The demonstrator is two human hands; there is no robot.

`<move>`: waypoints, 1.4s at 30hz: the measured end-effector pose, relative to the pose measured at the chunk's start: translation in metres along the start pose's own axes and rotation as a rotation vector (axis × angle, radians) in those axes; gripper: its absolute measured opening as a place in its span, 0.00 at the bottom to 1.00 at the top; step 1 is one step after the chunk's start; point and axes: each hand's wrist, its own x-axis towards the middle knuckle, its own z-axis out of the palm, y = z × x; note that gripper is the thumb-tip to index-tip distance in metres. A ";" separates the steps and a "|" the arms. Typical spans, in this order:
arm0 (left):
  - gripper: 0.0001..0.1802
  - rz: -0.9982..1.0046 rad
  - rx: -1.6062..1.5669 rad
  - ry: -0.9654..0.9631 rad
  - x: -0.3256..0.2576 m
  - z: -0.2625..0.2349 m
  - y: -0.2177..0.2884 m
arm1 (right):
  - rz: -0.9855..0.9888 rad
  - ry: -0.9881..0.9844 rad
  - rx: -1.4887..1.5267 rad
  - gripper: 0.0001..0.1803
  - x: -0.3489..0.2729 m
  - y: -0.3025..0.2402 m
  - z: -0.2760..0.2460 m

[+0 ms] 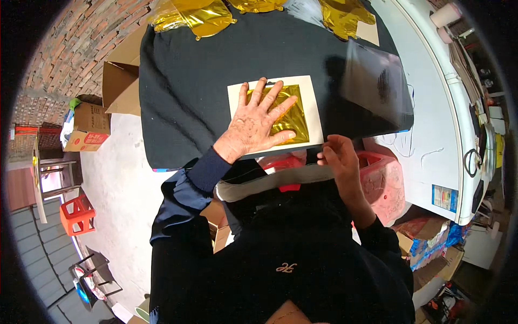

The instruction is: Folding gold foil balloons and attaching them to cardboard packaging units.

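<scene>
Left hand [258, 125] flat, fingers spread, on gold foil sheet [288, 116]; right hand [339, 156] pinches card [315, 108] edge

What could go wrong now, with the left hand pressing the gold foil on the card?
1. The left hand lies flat on the gold foil; sliding it could crease or smear the thin sheet.
2. The cream card reaches the near edge of the black table, where the right hand grips; a pull might tip it off.
</scene>
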 end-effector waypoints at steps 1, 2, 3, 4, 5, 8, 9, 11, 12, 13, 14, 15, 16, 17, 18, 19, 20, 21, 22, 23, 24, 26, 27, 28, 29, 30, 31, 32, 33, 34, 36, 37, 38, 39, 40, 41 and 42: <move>0.44 -0.007 -0.019 -0.001 -0.003 -0.002 0.006 | -0.158 0.088 -0.172 0.21 -0.003 0.013 -0.002; 0.44 -0.020 -0.025 -0.008 -0.009 -0.005 0.010 | -0.147 0.075 -0.175 0.21 -0.006 0.007 0.001; 0.44 -0.032 -0.028 -0.006 -0.012 -0.007 0.015 | -0.498 0.118 -0.530 0.22 -0.010 -0.007 0.005; 0.43 -0.044 -0.030 -0.003 -0.015 -0.008 0.019 | -0.853 0.153 -0.882 0.23 -0.013 -0.014 0.009; 0.43 -0.042 -0.040 -0.002 -0.016 -0.009 0.024 | -0.847 0.153 -0.890 0.23 -0.014 -0.010 0.012; 0.39 -0.067 -0.043 0.008 -0.018 -0.007 0.030 | -1.186 -0.036 -0.953 0.24 0.000 0.008 0.024; 0.37 -0.075 -0.031 0.006 -0.018 -0.005 0.030 | -1.188 -0.035 -0.954 0.24 0.007 0.009 0.026; 0.34 -0.089 -0.012 0.003 -0.020 0.000 0.030 | -1.259 -0.090 -0.926 0.20 0.017 0.007 0.032; 0.32 -0.097 -0.023 0.001 -0.020 0.002 0.029 | -1.230 -0.121 -0.926 0.19 0.017 0.003 0.033; 0.31 -0.104 -0.034 0.000 -0.021 0.004 0.029 | -1.236 -0.122 -0.917 0.19 0.019 -0.003 0.035; 0.31 -0.123 -0.063 -0.018 -0.020 0.003 0.031 | -1.236 -0.134 -0.983 0.19 0.020 -0.009 0.037; 0.31 -0.123 -0.060 -0.020 -0.021 0.003 0.030 | -1.236 -0.145 -1.050 0.19 0.022 -0.012 0.040; 0.33 -0.138 -0.092 -0.027 -0.022 0.004 0.030 | -1.236 -0.143 -1.046 0.19 0.023 -0.014 0.044; 0.34 -0.152 -0.125 -0.031 -0.021 0.003 0.030 | -1.245 -0.098 -1.065 0.19 0.024 -0.015 0.049; 0.34 -0.148 -0.123 -0.031 -0.020 0.002 0.030 | -1.254 -0.052 -1.085 0.19 0.025 -0.016 0.053; 0.36 -0.177 -0.189 -0.064 -0.019 0.001 0.030 | -1.253 -0.047 -1.085 0.19 0.025 -0.017 0.054; 0.37 -0.209 -0.251 -0.099 -0.018 -0.002 0.030 | -1.249 -0.033 -1.119 0.19 0.026 -0.017 0.056; 0.37 -0.207 -0.248 -0.100 -0.018 -0.004 0.029 | -1.243 -0.018 -1.154 0.18 0.026 -0.017 0.059; 0.39 -0.218 -0.298 -0.120 -0.017 -0.007 0.028 | -1.243 -0.014 -1.151 0.18 0.027 -0.018 0.064; 0.41 -0.230 -0.348 -0.138 -0.017 -0.009 0.027 | -1.191 0.017 -1.200 0.19 0.027 -0.019 0.070; 0.41 -0.229 -0.345 -0.139 -0.017 -0.010 0.026 | -1.137 0.048 -1.248 0.20 0.028 -0.019 0.073; 0.45 -0.248 -0.392 -0.178 -0.017 -0.013 0.026 | -1.129 -0.004 -1.285 0.20 0.025 -0.023 0.074; 0.45 -0.246 -0.389 -0.178 -0.016 -0.014 0.025 | -1.120 -0.059 -1.323 0.21 0.025 -0.025 0.074; 0.47 -0.255 -0.425 -0.190 -0.016 -0.015 0.025 | -1.103 -0.071 -1.263 0.23 0.027 -0.021 0.074; 0.50 -0.266 -0.461 -0.203 -0.015 -0.016 0.024 | -1.103 -0.068 -1.260 0.23 0.027 -0.021 0.075; 0.50 -0.265 -0.458 -0.204 -0.015 -0.017 0.024 | -1.085 -0.068 -1.287 0.23 0.028 -0.023 0.077; 0.51 -0.274 -0.493 -0.210 -0.015 -0.019 0.023 | -1.065 -0.068 -1.315 0.24 0.028 -0.023 0.078; 0.53 -0.279 -0.529 -0.216 -0.014 -0.020 0.023 | -1.063 -0.063 -1.313 0.24 0.029 -0.020 0.078; 0.53 -0.274 -0.526 -0.218 -0.014 -0.019 0.022 | -1.054 -0.057 -1.338 0.25 0.031 -0.014 0.079; 0.52 -0.264 -0.518 -0.207 -0.014 -0.016 0.021 | -1.045 -0.051 -1.363 0.27 0.033 -0.009 0.079; 0.52 -0.248 -0.510 -0.196 -0.012 -0.016 0.022 | -1.048 -0.042 -1.352 0.27 0.034 -0.007 0.077; 0.51 -0.242 -0.494 -0.201 -0.011 -0.017 0.022 | -1.054 -0.036 -1.342 0.28 0.034 -0.006 0.075; 0.51 -0.231 -0.479 -0.207 -0.010 -0.018 0.023 | -1.049 -0.026 -1.346 0.28 0.034 -0.007 0.075; 0.51 -0.218 -0.478 -0.208 -0.010 -0.019 0.024 | -1.027 -0.018 -1.274 0.26 0.033 -0.009 0.077; 0.50 -0.235 -0.486 -0.202 -0.010 -0.020 0.023 | -1.005 -0.006 -1.203 0.25 0.032 -0.012 0.078; 0.49 -0.247 -0.494 -0.193 -0.010 -0.022 0.023 | -1.019 -0.022 -1.216 0.25 0.031 -0.015 0.077; 0.49 -0.253 -0.493 -0.173 -0.010 -0.021 0.025 | -1.015 -0.048 -1.229 0.25 0.031 -0.015 0.076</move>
